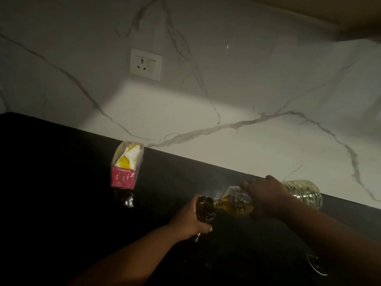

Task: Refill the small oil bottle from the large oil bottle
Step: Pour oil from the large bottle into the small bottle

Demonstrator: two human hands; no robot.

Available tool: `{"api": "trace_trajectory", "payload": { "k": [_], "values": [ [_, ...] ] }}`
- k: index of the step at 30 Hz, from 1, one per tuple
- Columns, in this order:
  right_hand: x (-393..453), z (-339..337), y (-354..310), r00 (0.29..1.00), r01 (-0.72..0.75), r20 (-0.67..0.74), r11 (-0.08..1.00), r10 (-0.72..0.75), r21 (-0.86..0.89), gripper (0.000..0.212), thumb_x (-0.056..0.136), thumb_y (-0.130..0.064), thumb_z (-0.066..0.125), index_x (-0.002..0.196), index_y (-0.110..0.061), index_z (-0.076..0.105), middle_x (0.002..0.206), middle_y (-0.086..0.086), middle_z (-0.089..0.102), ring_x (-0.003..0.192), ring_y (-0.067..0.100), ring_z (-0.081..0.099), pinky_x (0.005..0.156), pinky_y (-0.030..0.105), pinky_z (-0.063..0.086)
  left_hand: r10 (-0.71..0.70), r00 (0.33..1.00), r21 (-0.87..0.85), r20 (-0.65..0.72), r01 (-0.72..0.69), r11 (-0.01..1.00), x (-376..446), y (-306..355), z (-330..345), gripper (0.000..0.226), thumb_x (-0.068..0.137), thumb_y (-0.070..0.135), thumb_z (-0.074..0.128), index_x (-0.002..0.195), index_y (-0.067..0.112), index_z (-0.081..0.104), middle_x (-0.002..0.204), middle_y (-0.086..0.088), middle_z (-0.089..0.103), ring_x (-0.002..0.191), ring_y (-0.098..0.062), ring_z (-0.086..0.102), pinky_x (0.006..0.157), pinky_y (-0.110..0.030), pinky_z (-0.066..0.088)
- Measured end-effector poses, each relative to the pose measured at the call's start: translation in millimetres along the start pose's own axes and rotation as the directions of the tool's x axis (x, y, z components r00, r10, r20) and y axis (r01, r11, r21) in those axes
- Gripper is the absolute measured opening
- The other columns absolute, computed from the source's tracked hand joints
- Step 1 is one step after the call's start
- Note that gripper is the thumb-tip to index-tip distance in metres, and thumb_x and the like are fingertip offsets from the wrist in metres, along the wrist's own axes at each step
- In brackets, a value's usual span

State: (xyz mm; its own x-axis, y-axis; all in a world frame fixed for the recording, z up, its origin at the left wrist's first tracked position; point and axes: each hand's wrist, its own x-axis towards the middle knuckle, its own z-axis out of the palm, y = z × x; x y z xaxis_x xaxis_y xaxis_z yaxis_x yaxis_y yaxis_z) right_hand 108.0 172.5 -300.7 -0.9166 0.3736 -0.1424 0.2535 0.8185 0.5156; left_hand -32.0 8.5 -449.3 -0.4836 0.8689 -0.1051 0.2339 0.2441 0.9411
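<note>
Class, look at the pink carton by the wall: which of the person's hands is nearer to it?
Left. The left hand, gripping the small oil bottle, sits right of and below the pink carton. The right hand, holding the tilted large oil bottle, is farther right.

The large oil bottle [243,201] was clear ribbed plastic, glossy where light caught it. The small oil bottle [204,209] looked like dark glass — shiny. The countertop [61,182] was black, polished, mirror-like; the wall [226,89] smooth veined marble; the box [123,174] matt pink card.
</note>
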Motion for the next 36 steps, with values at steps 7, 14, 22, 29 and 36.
{"api": "trace_trajectory", "payload": {
  "k": [7, 14, 22, 29, 36],
  "values": [
    [-0.6, 1.8, -0.1, 1.000, -0.003, -0.018, 1.000, 0.003, 0.001, 0.077, 0.064, -0.058, 0.067, 0.129, -0.027, 0.040, 0.120, -0.004, 0.058, 0.111, 0.017, 0.055, 0.092, 0.034, 0.039, -0.022, 1.000, 0.004, 0.004, 0.022, 1.000, 0.3, 0.7, 0.2, 0.091, 0.063, 0.018, 0.089, 0.121, 0.058, 0.031, 0.127, 0.014, 0.052, 0.126, -0.015, 0.050, 0.106, -0.042, 0.046],
    [-0.5, 2.2, -0.1, 1.000, -0.005, -0.022, 1.000, 0.005, 0.015, 0.079, 0.064, -0.059, 0.067, 0.131, -0.027, 0.041, 0.121, -0.003, 0.058, 0.112, 0.018, 0.055, 0.092, 0.035, 0.039, -0.004, 1.000, 0.012, 0.004, 0.004, 1.000, -0.8, 0.8, -0.5, 0.090, 0.063, 0.020, 0.090, 0.102, 0.075, 0.030, 0.120, 0.020, 0.052, 0.124, -0.012, 0.051, 0.107, -0.043, 0.045],
    [0.6, 3.8, 0.6, 1.000, -0.006, -0.014, 1.000, 0.006, 0.000, 0.081, 0.064, -0.060, 0.066, 0.132, -0.027, 0.039, 0.123, -0.002, 0.057, 0.113, 0.018, 0.054, 0.093, 0.036, 0.039, -0.013, 1.000, 0.007, 0.014, 0.012, 1.000, 0.5, 0.2, 0.1, 0.092, 0.062, 0.020, 0.090, 0.099, 0.078, 0.028, 0.116, 0.023, 0.051, 0.126, -0.013, 0.049, 0.108, -0.042, 0.044],
    [-0.9, 4.1, 0.6, 1.000, -0.008, -0.026, 1.000, 0.008, 0.010, 0.079, 0.063, -0.059, 0.067, 0.130, -0.027, 0.041, 0.119, -0.003, 0.058, 0.110, 0.018, 0.055, 0.091, 0.035, 0.040, 0.005, 1.000, -0.021, -0.001, -0.005, 1.000, 0.0, 0.1, 1.4, 0.098, 0.060, 0.019, 0.090, 0.095, 0.085, 0.027, 0.117, 0.023, 0.052, 0.121, -0.009, 0.050, 0.103, -0.036, 0.045],
    [-1.8, 2.3, -0.2, 1.000, -0.010, -0.004, 1.000, 0.010, 0.015, 0.080, 0.065, -0.058, 0.067, 0.133, -0.026, 0.039, 0.124, -0.003, 0.056, 0.114, 0.018, 0.054, 0.095, 0.035, 0.038, 0.002, 1.000, -0.022, 0.003, -0.002, 1.000, -0.6, -0.4, 0.5, 0.096, 0.062, 0.018, 0.090, 0.097, 0.083, 0.029, 0.116, 0.024, 0.052, 0.116, -0.005, 0.051, 0.099, -0.031, 0.046]
  ]
}}
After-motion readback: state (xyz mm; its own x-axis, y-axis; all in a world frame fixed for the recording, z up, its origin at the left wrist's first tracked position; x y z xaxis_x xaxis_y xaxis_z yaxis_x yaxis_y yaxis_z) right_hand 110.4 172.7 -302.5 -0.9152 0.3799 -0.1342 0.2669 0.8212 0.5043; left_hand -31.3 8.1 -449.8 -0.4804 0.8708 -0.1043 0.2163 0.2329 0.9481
